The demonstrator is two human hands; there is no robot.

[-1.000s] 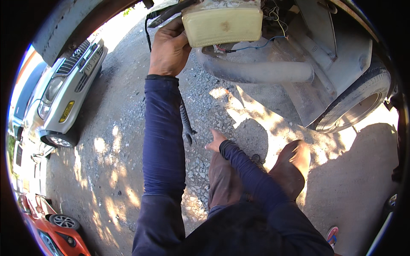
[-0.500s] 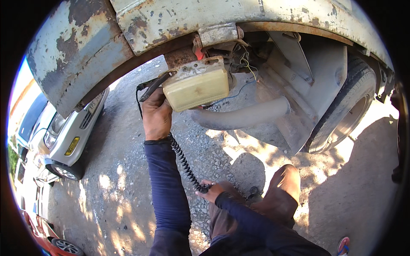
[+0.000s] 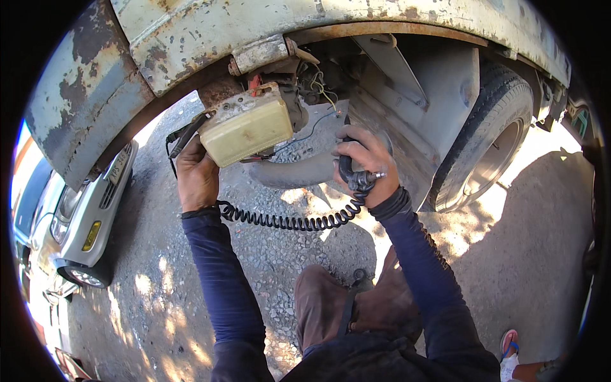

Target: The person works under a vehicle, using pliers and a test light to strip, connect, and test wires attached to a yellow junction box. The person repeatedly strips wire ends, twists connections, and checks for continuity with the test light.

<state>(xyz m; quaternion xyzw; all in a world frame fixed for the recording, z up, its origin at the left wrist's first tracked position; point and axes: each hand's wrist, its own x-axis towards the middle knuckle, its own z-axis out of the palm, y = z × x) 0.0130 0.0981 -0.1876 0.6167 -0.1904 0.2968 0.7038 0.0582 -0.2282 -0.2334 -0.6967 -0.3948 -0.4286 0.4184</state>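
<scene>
My left hand (image 3: 196, 175) is closed at the left end of a yellowed plastic box (image 3: 247, 132), gripping a dark bar-shaped piece (image 3: 188, 130) against it. The box sits under the rusty vehicle body, with a metal strip along its top. My right hand (image 3: 374, 167) is wrapped round a black handled tool (image 3: 347, 167) with a metal fitting, to the right of the box and beside a grey pipe (image 3: 296, 173). A black coiled cord (image 3: 299, 223) runs from that tool across to my left wrist. Its left end is hidden behind the hand.
Loose wires (image 3: 324, 89) hang right of the box, near a metal mudguard panel (image 3: 417, 95) and a tyre (image 3: 490, 146). The peeling vehicle body (image 3: 223, 32) arches overhead. A white car (image 3: 89, 223) stands left on gravel. Another person's sandalled foot (image 3: 509, 347) shows at lower right.
My right hand has risen from near my knee to beside the pipe, carrying the black tool. The coiled cord now stretches sideways. In the picture, box and left hand have shifted left.
</scene>
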